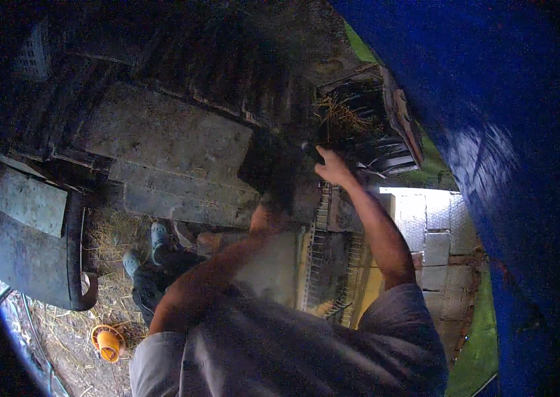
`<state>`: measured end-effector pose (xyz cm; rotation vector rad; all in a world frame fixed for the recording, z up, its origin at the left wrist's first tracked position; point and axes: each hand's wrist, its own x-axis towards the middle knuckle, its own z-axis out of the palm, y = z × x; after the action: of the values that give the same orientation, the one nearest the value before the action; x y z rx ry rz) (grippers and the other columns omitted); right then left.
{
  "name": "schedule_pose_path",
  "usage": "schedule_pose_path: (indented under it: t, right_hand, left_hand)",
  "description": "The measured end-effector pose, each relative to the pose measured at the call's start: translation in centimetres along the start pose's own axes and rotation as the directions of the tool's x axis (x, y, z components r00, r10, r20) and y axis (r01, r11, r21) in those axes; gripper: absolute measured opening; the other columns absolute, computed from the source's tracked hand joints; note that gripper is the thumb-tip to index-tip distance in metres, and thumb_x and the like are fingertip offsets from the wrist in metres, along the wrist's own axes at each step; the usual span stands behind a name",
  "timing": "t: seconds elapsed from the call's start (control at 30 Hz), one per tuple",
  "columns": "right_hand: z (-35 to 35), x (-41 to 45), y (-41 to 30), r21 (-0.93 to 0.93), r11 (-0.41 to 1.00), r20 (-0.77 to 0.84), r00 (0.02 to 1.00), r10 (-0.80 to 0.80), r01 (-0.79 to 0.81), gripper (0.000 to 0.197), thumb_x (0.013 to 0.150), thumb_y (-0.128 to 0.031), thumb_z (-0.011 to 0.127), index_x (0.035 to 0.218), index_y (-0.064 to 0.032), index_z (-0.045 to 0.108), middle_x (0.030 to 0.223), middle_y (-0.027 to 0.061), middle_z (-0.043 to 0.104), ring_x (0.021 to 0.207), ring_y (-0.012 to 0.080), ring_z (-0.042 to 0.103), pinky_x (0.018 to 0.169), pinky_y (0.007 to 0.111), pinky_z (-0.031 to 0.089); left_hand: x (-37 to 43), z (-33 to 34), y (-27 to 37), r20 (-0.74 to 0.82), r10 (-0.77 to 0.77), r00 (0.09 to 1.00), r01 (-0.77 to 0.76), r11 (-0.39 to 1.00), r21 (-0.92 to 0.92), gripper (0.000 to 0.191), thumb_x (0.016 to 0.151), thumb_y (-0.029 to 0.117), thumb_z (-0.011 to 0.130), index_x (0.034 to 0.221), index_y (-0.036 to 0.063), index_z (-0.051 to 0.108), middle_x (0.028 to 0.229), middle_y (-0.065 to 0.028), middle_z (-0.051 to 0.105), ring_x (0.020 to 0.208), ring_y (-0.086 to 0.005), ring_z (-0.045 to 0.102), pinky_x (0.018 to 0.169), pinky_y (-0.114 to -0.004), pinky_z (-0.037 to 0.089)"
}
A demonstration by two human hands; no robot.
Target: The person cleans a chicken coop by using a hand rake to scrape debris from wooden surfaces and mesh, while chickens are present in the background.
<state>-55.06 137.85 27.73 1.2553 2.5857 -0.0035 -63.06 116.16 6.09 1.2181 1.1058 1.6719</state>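
My right hand [333,167] reaches forward, its thumb and forefinger around a small dark object [313,154] with a pale tip; what it is cannot be made out. My left hand [266,218] is mostly lost in shadow at the near side of a black, blurred shape [270,166]. Whether it grips that shape is hidden. Under the shape lie flat, worn grey boards [175,144]. Beyond my right hand, straw [342,116] fills a dark, open wooden box [401,119].
An orange poultry feeder [108,342] stands on straw-strewn ground [76,357] at lower left. A grey box-like structure [32,248] is at far left. Wire racks [317,258] lie below my right arm. A blue tarpaulin [508,99] hangs at right, beside paving blocks [436,248].
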Motion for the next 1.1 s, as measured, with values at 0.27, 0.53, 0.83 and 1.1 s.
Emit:
schedule_pose_path:
  t: [0.27,0.53,0.83,1.1]
  right_hand:
    - [1.8,-21.4,-8.7,0.144,0.979,-0.25,0.951,0.18,-0.148,0.072,0.093,-0.018,0.067,0.157,-0.0117,0.035,0.113,0.0228,0.065,0.093,0.0354,0.067,0.077,0.041,0.053]
    - [7.1,-27.8,-15.6,0.143,0.974,-0.389,0.894,0.22,-0.177,0.07,0.091,-0.01,0.067,0.154,-0.0098,0.039,0.118,0.0249,0.059,0.093,0.0419,0.062,0.077,0.047,0.05]
    - [14.6,-30.6,-15.8,0.958,0.271,-0.234,0.796,0.558,0.092,0.04,0.099,-0.018,0.065,0.137,-0.0063,0.058,0.08,-0.0014,0.063,0.063,0.0089,0.057,0.056,0.025,0.043]
    - [12.8,-23.1,-4.6,0.954,-0.256,0.276,0.78,0.562,-0.153,0.038,0.098,-0.042,0.058,0.086,-0.0064,0.059,0.084,0.0098,0.071,0.054,0.0127,0.056,0.045,0.028,0.042]
  left_hand:
    - [-2.8,-2.5,3.3,0.114,0.02,0.993,0.011,0.965,-0.262,0.016,0.095,0.021,0.057,0.097,0.0095,0.068,0.092,-0.0063,0.07,0.076,-0.0256,0.063,0.065,-0.041,0.052]
    - [-9.5,-9.3,2.7,0.325,-0.412,0.851,0.504,0.815,-0.287,0.029,0.091,0.015,0.064,0.117,0.0024,0.063,0.101,-0.0095,0.069,0.083,-0.027,0.063,0.072,-0.042,0.052]
    - [-20.1,-14.4,5.2,0.134,-0.419,0.898,0.44,0.864,-0.246,0.042,0.093,0.024,0.071,0.128,0.004,0.057,0.091,-0.0082,0.066,0.066,-0.0196,0.06,0.058,-0.036,0.049]
    - [-26.5,-15.2,11.8,0.091,-0.139,0.986,0.165,0.867,-0.47,0.041,0.095,0.009,0.066,0.132,0.0009,0.053,0.104,-0.0043,0.062,0.08,-0.0127,0.056,0.064,-0.03,0.048]
